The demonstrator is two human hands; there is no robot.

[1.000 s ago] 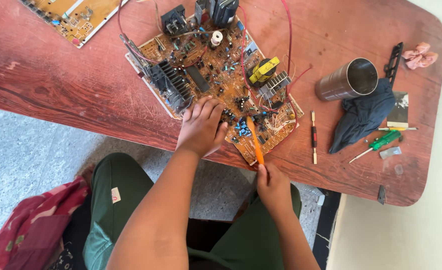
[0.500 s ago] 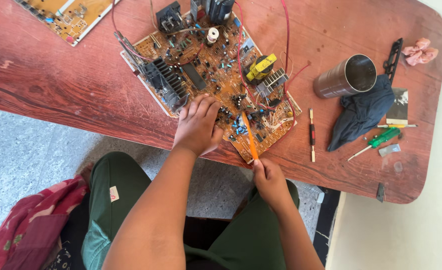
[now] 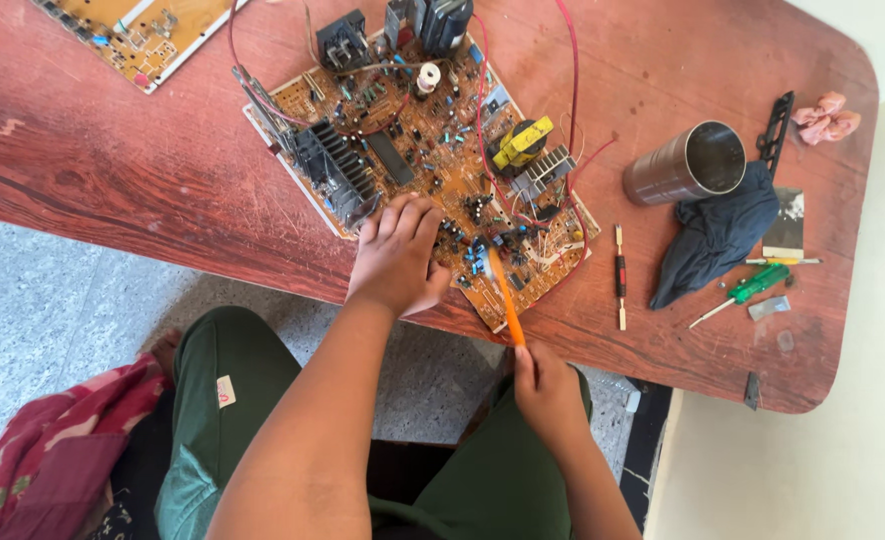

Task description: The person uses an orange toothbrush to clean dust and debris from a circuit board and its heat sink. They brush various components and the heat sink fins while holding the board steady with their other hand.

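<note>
Nearest the camera, the person is sitting in green trousers (image 3: 233,400), with a red patterned cloth (image 3: 43,450) lying on the speckled floor by the left leg. The right hand (image 3: 548,390) is hanging just off the near edge of the worktop (image 3: 113,170), its fingers (image 3: 525,362) closing tightly round the lower end of a thin orange tool (image 3: 506,298). The tool is slanting up and away from the hand, its far tip resting among the small parts at the near corner of the circuit board (image 3: 418,150).

The left hand (image 3: 398,255) is lying palm down on the near edge of that same board, its fingers (image 3: 403,215) spread loosely and pressing flat on the components, gripping nothing. The brown board is sitting tilted on the worktop, near its front edge. It is carrying a black finned heat sink (image 3: 333,170), a yellow-topped coil (image 3: 518,142), a dark transformer block (image 3: 441,20) at the far end, and red wires (image 3: 571,90) looping over it.

To the right of the board, a slim two-ended tool (image 3: 620,275) is lying on the wood. Beyond it, a green-handled screwdriver (image 3: 743,292) is resting just beside a dark blue rag (image 3: 713,235). A metal tin (image 3: 685,165) is lying on its side, touching the rag's upper edge. Farther off, a black strip (image 3: 775,130) and a crumpled pink scrap (image 3: 825,115) are lying near the far right corner.

At the far left, a second circuit board (image 3: 138,35) is running partly out of view.
</note>
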